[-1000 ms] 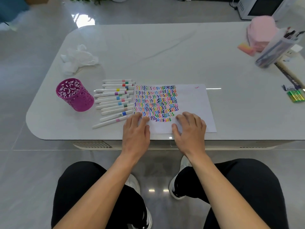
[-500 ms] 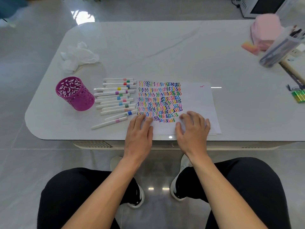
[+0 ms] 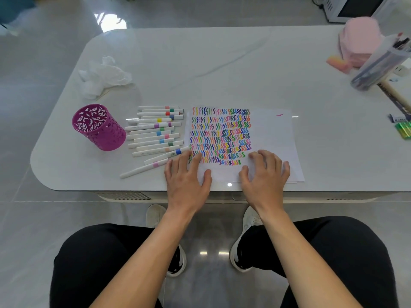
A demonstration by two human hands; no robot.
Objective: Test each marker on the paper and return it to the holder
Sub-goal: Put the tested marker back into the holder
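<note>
A white sheet of paper lies near the table's front edge, its left half filled with rows of coloured squiggles. Left of it, several white markers with coloured bands lie side by side. Further left stands a purple cut-out holder, with no markers in it. My left hand rests flat on the paper's lower left corner, fingers straight, next to the nearest markers. My right hand lies flat on the paper's lower middle. Neither hand holds anything.
Crumpled white tissue lies behind the holder. At the far right are a pink cloth bundle, a clear case of pens, a wooden-handled tool and green highlighters. The white table ends just before my knees.
The view has shifted slightly and my hands have edged a little nearer the table's front edge. They stay flat on the paper, and the markers and holder have not moved.
</note>
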